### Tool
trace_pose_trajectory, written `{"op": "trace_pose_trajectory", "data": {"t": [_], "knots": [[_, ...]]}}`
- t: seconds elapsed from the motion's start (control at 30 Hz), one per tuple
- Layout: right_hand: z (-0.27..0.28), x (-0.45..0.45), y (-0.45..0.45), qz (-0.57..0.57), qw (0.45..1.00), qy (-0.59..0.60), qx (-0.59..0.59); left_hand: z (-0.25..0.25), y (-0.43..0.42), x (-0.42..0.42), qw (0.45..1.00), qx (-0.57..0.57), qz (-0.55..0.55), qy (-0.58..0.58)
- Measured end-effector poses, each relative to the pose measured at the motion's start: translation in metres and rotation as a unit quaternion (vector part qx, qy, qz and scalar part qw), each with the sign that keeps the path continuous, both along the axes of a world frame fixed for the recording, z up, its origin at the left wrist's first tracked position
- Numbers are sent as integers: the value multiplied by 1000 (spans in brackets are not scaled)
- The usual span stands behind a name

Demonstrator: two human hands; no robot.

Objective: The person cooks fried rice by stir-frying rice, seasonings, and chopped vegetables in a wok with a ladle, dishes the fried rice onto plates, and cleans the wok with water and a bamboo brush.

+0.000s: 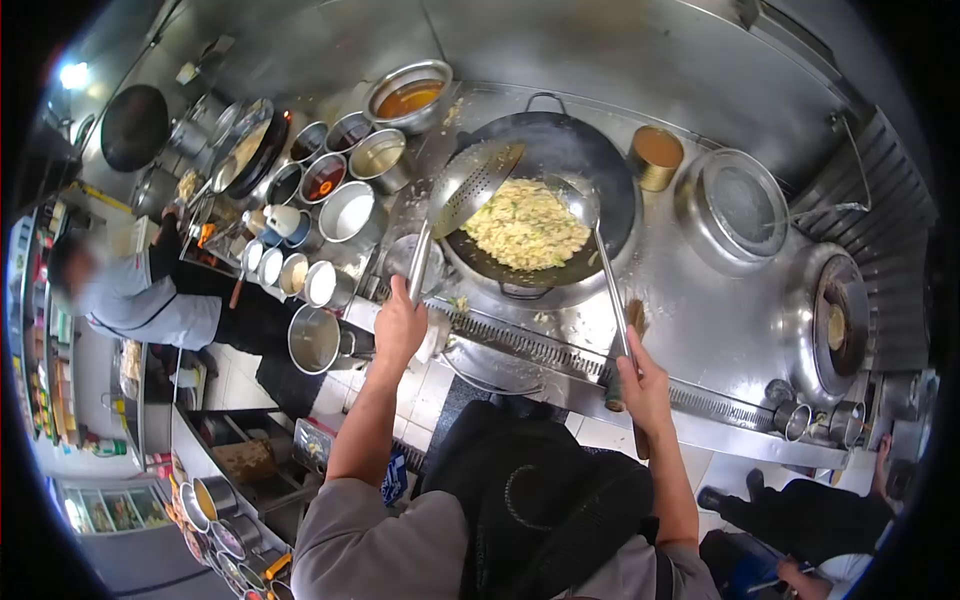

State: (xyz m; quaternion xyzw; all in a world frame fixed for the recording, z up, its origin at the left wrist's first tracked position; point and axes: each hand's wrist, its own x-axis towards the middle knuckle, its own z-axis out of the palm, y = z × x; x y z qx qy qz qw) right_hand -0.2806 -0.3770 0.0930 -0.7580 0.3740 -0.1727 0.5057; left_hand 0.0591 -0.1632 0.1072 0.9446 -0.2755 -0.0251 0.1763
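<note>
My left hand (pixel 400 325) is closed around the handle of a perforated metal skimmer (pixel 466 192). The skimmer's bowl is tilted over the left side of a large black wok (pixel 612 165). In the wok lies a heap of pale yellow food with green bits (pixel 528 228), which looks like fried rice. My right hand (pixel 645 385) grips the long handle of a steel ladle (pixel 573 203), whose bowl rests at the upper right of the heap. A wooden-handled tool (pixel 637 318) lies beside my right hand, partly hidden.
Left of the wok stand several seasoning pots (pixel 348 212) and a bowl of orange-brown liquid (pixel 410 98). To the right are a tin can (pixel 657 158), a lidded pot (pixel 738 205) and a second burner (pixel 836 310). One co-worker (pixel 160 300) stands at left; other people are at lower right.
</note>
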Motion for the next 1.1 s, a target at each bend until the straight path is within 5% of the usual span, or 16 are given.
{"op": "trace_pose_trajectory", "data": {"t": [0.1,0.27,0.37,0.43,0.83,0.9,1.03,1.1], "knots": [[-12,-15,-11,-14,998,-15,-62,-17,-24,-2,1000,-4,1,-2],[-10,-29,-16,-24,997,57,36,-20,-44,-4,998,-43,-27,-26],[-15,-4,-11,-2,995,35,90,-13,-55,-11,999,-23,-27,-24],[-14,37,-11,54,967,-80,238,-15,-64,-18,999,-7,-36,-29],[-9,58,-14,92,939,-99,316,-6,-58,-16,999,-38,-7,-38],[-27,40,-23,26,990,-55,131,-9,-11,-7,994,-100,35,-25],[-29,56,-71,-8,996,63,-66,-30,82,6,984,-158,79,6],[-27,95,-90,2,994,87,-69,-18,102,8,938,-178,185,234]]}}
